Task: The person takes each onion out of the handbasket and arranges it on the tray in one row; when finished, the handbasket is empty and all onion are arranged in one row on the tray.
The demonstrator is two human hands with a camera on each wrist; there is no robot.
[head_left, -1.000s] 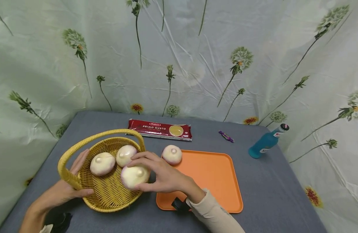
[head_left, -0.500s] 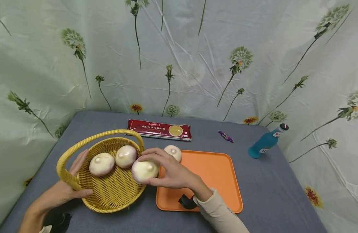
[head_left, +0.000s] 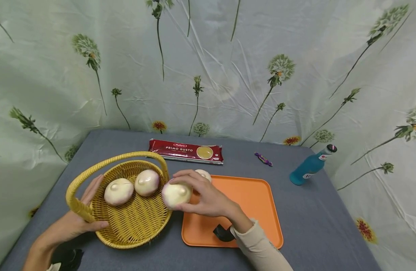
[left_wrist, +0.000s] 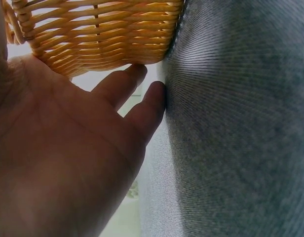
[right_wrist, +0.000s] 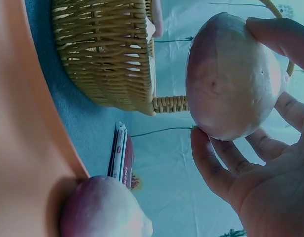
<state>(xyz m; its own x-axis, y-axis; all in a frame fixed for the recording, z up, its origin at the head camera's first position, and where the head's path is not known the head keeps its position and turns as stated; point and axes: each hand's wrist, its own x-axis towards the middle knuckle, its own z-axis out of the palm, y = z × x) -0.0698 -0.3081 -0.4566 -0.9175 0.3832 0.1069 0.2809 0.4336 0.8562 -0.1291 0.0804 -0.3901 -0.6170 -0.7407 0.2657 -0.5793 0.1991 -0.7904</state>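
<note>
My right hand (head_left: 208, 195) holds a white-and-purple turnip (head_left: 175, 195) between thumb and fingers, just right of the yellow wicker basket (head_left: 133, 226). In the right wrist view the held turnip (right_wrist: 231, 79) is raised, its purple side showing. My left hand (head_left: 70, 224) rests against the basket's left side, fingers extended outside, thumb over the rim. Two turnips lie inside, one at the left (head_left: 118, 191), another at the back (head_left: 147, 182). A further turnip (head_left: 203, 174) sits at the orange tray's (head_left: 245, 203) far left corner, mostly hidden by my right hand.
Behind the basket lies a red pasta packet (head_left: 185, 150). A purple-wrapped candy (head_left: 263, 159) is right of it. A blue bottle (head_left: 311, 165) stands near the table's right edge. The basket's tall handle (head_left: 116, 160) arches over its left and back.
My right hand has lifted the turnip from over the basket's right side and carried it rightward, toward the tray. My left hand and the basket have stayed in place.
</note>
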